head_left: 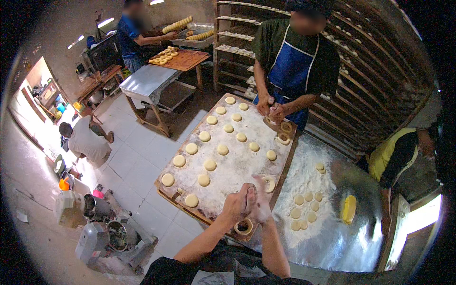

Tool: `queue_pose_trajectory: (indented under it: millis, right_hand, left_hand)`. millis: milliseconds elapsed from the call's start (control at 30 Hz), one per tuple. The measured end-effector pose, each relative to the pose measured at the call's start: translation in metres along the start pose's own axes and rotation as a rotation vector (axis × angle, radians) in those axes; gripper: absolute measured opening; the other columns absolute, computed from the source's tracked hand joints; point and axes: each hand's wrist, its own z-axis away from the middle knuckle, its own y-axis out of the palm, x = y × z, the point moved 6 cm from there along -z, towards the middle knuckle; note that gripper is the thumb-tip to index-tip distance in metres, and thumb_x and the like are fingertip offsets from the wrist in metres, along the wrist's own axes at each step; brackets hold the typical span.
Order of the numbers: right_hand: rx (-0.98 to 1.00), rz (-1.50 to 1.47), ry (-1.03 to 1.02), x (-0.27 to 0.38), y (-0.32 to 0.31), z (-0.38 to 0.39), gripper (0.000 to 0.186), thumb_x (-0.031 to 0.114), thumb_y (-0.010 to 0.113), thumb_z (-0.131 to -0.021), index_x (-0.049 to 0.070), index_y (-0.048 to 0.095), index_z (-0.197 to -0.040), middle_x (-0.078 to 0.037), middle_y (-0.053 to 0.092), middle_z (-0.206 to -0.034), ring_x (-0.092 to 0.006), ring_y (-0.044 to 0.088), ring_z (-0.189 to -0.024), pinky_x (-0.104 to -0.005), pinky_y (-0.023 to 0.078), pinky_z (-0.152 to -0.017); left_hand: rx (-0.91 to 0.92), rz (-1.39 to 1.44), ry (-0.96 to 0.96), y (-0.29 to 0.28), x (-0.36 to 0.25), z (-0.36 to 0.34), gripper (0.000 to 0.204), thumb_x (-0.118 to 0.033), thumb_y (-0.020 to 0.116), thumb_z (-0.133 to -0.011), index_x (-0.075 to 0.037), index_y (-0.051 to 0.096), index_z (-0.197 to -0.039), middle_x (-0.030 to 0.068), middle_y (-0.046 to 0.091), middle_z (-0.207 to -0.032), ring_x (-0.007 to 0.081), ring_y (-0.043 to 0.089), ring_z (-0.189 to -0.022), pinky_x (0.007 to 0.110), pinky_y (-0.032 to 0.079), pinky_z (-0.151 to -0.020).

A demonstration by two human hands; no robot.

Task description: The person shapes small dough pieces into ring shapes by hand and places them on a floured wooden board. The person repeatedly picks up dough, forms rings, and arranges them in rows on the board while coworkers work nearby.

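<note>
Above the near end of a floured wooden board (228, 175), my left hand (237, 204) is closed on something I cannot make out. My right hand (260, 206), dusted with flour, is against it, with some fingers raised and apart. Just below my hands is a round ring (243, 227) with a dark centre; another pale ring (268, 184) lies at the board's right edge. Round dough pieces (209, 165) are spread over the board.
A co-worker (292, 66) works across the board. A steel table (361, 247) at right holds more dough. Mixers (92, 242) stand lower left. A crouching person (88, 140), another at a rear table (135, 38), one at far right (394, 156) and racks (380, 71) surround me.
</note>
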Motion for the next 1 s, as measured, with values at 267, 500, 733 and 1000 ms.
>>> queue_pose_trajectory:
  millis: [267, 500, 733, 1000]
  right_hand:
    - [0.056, -0.246, 0.018, 0.006, 0.007, -0.010, 0.095, 0.077, 0.033, -0.092, 0.002, 0.031, -0.149, -0.019, 0.047, -0.141, -0.0357, 0.041, -0.135, -0.0447, 0.031, -0.114]
    - [-0.105, 0.336, 0.457, -0.006, 0.006, -0.036, 0.084, 0.059, 0.040, -0.099, 0.005, 0.011, -0.156, -0.035, 0.043, -0.143, -0.0467, 0.042, -0.134, -0.0467, 0.030, -0.114]
    - [0.050, 1.074, 0.172, -0.004, 0.023, -0.038, 0.083, 0.038, 0.062, -0.091, 0.010, 0.018, -0.155, -0.026, 0.051, -0.125, -0.0433, 0.047, -0.121, -0.0524, 0.034, -0.109]
    - [-0.077, 0.886, 0.398, -0.031, -0.063, 0.033, 0.053, 0.035, 0.060, -0.093, 0.012, 0.047, -0.139, -0.024, 0.052, -0.129, -0.0412, 0.049, -0.123, -0.0506, 0.039, -0.105]
  left_hand:
    - [0.027, 0.085, 0.094, -0.011, -0.004, -0.006, 0.020, -0.025, 0.045, -0.104, -0.007, 0.049, -0.110, 0.0201, 0.056, -0.056, 0.0470, 0.059, -0.054, 0.053, 0.046, -0.050]
    - [0.051, -0.424, -0.187, -0.028, 0.023, -0.036, 0.044, -0.029, 0.055, -0.098, -0.006, 0.045, -0.133, 0.0251, 0.056, -0.119, 0.0441, 0.057, -0.101, 0.054, 0.050, -0.072]
    - [0.202, -0.760, -0.221, -0.039, 0.076, -0.018, 0.053, -0.019, 0.061, -0.088, -0.003, 0.045, -0.136, 0.0207, 0.054, -0.115, 0.0389, 0.054, -0.110, 0.063, 0.041, -0.087]
    - [0.248, -0.640, -0.304, -0.023, 0.079, -0.017, 0.059, -0.018, 0.068, -0.081, -0.003, 0.048, -0.135, 0.0210, 0.055, -0.111, 0.0418, 0.053, -0.109, 0.058, 0.040, -0.090]
